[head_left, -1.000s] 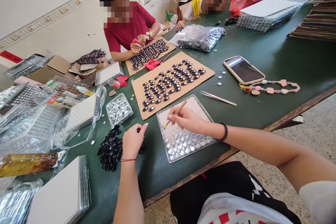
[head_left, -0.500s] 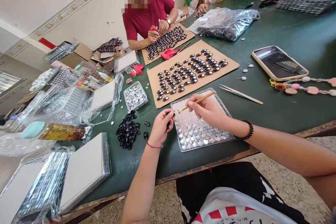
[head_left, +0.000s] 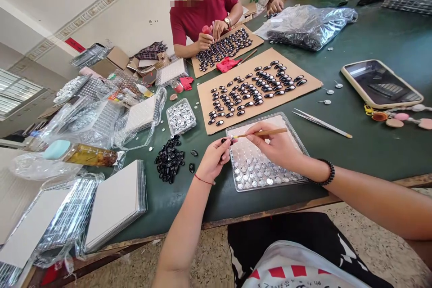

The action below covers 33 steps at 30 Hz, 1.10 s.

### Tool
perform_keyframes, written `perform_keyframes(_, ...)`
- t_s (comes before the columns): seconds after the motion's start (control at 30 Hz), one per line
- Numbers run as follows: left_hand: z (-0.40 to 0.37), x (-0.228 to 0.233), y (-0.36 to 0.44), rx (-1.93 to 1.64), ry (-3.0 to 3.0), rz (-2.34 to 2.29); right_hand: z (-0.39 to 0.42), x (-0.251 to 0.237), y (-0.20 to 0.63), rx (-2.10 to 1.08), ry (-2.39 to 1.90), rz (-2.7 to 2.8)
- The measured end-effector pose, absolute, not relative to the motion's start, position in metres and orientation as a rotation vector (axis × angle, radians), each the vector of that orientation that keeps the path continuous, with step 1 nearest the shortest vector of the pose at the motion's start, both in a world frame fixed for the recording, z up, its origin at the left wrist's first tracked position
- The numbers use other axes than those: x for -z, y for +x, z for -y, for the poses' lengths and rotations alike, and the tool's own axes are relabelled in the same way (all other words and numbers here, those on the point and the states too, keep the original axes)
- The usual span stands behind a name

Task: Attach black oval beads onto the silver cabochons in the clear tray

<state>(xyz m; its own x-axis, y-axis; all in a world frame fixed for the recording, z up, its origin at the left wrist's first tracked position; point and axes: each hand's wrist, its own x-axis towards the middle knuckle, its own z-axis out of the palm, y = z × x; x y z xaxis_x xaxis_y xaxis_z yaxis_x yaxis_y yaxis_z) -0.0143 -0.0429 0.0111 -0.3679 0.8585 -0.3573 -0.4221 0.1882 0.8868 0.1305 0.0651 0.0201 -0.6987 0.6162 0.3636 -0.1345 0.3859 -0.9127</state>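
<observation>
Right hand [head_left: 278, 146] pinching stick [head_left: 261, 133], wrist bent

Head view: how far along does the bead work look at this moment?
Done: rows of dark beads lie on the cardboard sheet. In hand: the left hand pinches one dark bead, and the right hand points a thin wooden stick at it, above the clear tray of silver discs. Left: a loose pile of dark beads on the green table.
</observation>
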Motion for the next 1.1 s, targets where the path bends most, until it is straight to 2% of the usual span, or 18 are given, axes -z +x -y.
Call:
perform_keyframes(0.27, 0.043, -0.010, -0.013, -1.432, 0.482, -1.319, -0.065, -0.022, 0.132, -1.297, -0.388, 1.995)
perform_keyframes(0.67, 0.042, -0.005, -0.005, -1.313, 0.834, -1.776, -0.064, -0.016, 0.135, -1.290, -0.298, 2.076)
perform_keyframes(0.9, 0.043, -0.007, -0.009, -1.151, 1.064, -2.052, -0.064, -0.012, 0.136, -0.995, -0.178, 2.270)
perform_keyframes(1.1, 0.044, -0.008, -0.008, -1.058, 1.144, -2.091, -0.062, -0.007, 0.137, -0.900, -0.163, 2.383)
